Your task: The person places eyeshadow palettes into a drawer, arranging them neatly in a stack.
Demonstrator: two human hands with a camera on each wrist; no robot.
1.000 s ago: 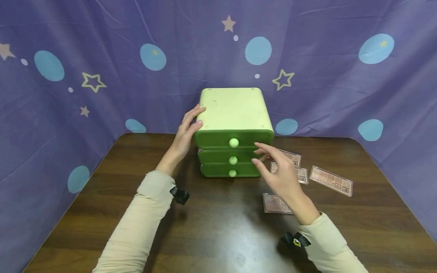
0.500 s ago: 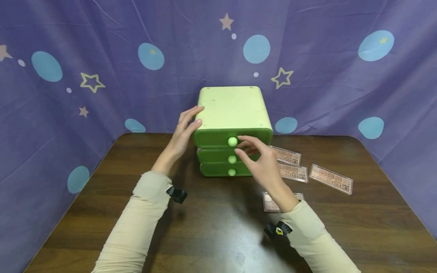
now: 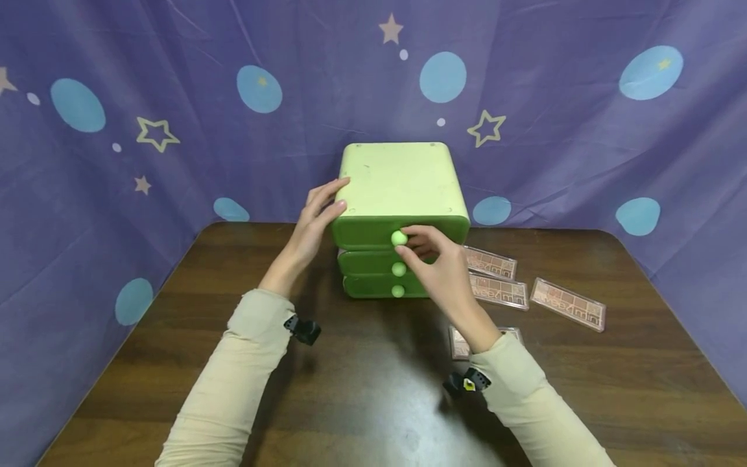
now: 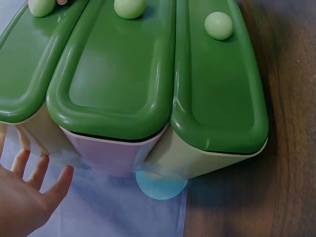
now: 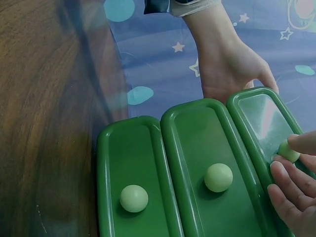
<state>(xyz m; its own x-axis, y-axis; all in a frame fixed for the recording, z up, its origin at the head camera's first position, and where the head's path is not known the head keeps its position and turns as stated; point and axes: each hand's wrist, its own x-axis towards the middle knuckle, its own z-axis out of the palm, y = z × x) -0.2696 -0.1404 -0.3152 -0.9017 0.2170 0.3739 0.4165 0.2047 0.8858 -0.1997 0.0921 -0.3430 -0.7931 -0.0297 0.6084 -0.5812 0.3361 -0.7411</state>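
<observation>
A green three-drawer chest (image 3: 399, 181) stands at the back of the table, all drawers closed. My left hand (image 3: 320, 211) rests flat against its upper left side, fingers straight; the left wrist view shows those fingers (image 4: 29, 190) beside the chest wall. My right hand (image 3: 406, 242) pinches the pale round knob (image 3: 399, 237) of the top drawer between thumb and fingers. In the right wrist view a fingertip (image 5: 302, 143) touches that knob (image 5: 288, 151). The middle knob (image 3: 399, 268) and bottom knob (image 3: 398, 291) are free.
Several flat clear makeup palettes lie on the dark wooden table (image 3: 362, 402) right of the chest: one (image 3: 491, 263) near it, one (image 3: 502, 292) in front, one (image 3: 569, 303) farther right, one (image 3: 458, 344) partly under my right forearm. Purple starred cloth (image 3: 175, 130) hangs behind.
My right hand moved left from the chest's right front corner to the top drawer's knob and closed its fingers on it. The left hand and the drawers stayed put.
</observation>
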